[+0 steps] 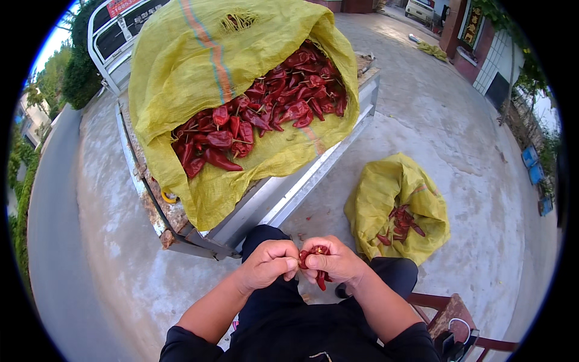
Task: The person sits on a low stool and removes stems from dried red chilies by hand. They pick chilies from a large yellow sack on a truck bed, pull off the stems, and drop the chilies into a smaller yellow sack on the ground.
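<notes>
Your two hands meet just above your lap, and both are closed around dried red chillies. Your right hand (pixel 339 260) grips a small bunch of chillies (pixel 318 265), with a few red tips hanging out below your fingers, and its thumb and fingers are curled tight around them. Your left hand (pixel 269 262) is pinched narrow, its fingertips pressed against the top of the same bunch, right where the two hands touch. You sit in dark trousers (pixel 283 301) on a wooden chair (pixel 449 314), whose reddish frame shows at your right. Straight ahead of you, a big yellow woven sack (pixel 199 54) lies open on the low metal bed of a cart (pixel 283 193), and a large heap of red chillies (pixel 259 114) spills across its inner face. To your right, on the concrete ground (pixel 434 114), a smaller yellow sack (pixel 395 202) sits with its mouth open, and a few chillies lie inside it. That smaller sack is near your right hand, while the big one stands farther off, beyond your knees. A paved road (pixel 51 241) runs along your left side.
</notes>
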Motion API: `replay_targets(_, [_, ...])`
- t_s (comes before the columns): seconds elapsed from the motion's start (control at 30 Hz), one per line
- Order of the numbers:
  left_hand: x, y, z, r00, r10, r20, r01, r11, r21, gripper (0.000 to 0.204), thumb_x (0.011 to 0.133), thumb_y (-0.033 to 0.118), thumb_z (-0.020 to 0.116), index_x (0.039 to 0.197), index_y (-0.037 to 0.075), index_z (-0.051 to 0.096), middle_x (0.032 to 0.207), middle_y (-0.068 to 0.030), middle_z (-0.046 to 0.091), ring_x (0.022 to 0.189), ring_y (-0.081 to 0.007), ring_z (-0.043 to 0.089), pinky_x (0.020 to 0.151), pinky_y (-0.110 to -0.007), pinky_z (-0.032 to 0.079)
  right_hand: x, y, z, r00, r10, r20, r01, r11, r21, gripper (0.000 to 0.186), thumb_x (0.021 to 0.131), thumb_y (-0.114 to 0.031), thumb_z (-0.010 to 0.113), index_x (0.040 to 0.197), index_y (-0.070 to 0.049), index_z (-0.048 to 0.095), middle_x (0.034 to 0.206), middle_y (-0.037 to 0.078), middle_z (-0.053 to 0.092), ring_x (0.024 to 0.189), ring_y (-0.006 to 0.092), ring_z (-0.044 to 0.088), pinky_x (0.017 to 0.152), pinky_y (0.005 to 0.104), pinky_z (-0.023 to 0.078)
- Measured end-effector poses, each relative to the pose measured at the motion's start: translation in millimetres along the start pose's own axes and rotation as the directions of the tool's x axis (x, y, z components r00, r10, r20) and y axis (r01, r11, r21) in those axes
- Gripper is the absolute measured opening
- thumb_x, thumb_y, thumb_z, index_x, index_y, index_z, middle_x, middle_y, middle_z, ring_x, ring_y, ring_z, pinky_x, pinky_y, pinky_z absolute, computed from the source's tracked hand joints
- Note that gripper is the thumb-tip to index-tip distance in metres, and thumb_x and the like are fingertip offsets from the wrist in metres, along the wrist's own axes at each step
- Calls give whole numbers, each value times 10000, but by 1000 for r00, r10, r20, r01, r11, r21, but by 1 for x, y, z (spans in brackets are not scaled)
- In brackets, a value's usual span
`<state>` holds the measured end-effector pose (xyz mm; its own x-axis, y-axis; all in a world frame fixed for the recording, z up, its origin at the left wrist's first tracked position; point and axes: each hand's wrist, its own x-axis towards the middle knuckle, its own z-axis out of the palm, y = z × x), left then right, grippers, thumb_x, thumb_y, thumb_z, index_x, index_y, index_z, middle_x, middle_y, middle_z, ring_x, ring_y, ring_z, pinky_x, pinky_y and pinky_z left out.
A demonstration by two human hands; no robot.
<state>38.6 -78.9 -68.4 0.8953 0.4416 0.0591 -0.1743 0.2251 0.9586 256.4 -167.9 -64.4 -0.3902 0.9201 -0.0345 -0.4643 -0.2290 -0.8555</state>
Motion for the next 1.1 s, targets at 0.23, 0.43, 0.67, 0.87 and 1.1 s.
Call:
replay_targets(0.23, [-2, -31, 20, 993, -61, -100, 7, 882, -471, 133, 1027, 154, 621, 980, 32, 645, 784, -63, 635, 679, -170, 580, 667, -307, 491, -12, 14, -6, 1000, 3, 14, -7, 942, 337, 259, 1013, -276, 747, 1073, -35, 674, 739, 61, 597, 646, 175, 609, 600, 306, 494])
replay_targets(0.43, [16, -38, 19, 980, -100, -169, 25, 917, -397, 116, 1019, 157, 655, 1034, 44, 680, 758, -82, 655, 672, -199, 619, 665, -340, 511, -21, 10, 0, 988, -148, 51, 113, 899, 422, 293, 1008, -333, 744, 1009, -56, 649, 716, 42, 566, 642, 197, 610, 601, 331, 493])
replay_targets(0.67, [15, -27, 19, 952, 296, -81, -14, 304, 952, 404, 887, 112, 724, 1281, 36, 683, 1260, -172, 717, 1088, -371, 715, 898, -437, 595, -37, -4, -31, 959, -112, -261, 163, 970, 181, 336, 979, -278, 768, 1160, -15, 662, 798, 70, 633, 684, 210, 652, 627, 329, 535])
replay_targets(0.87, [-29, 65, -10, 730, 659, -182, 6, 260, 966, 158, 912, 49, 731, 1064, 43, 771, 955, -122, 779, 829, -293, 755, 753, -386, 591, -114, -16, -141, 524, -376, -764, -44, 884, -465, 270, 949, -144, 730, 1176, -7, 679, 897, 71, 710, 701, 169, 682, 620, 289, 543])
replay_targets(1.1, [-97, 79, -178, 217, 756, -618, 432, 494, 755, 226, 934, 67, 704, 1155, 24, 732, 944, -103, 757, 816, -193, 710, 784, -337, 568, -180, -31, -272, 297, -715, -633, -632, 350, -692, 768, 918, -209, 752, 1577, 16, 428, 1522, 243, 549, 1418, 313, 541, 1163, 408, 438])
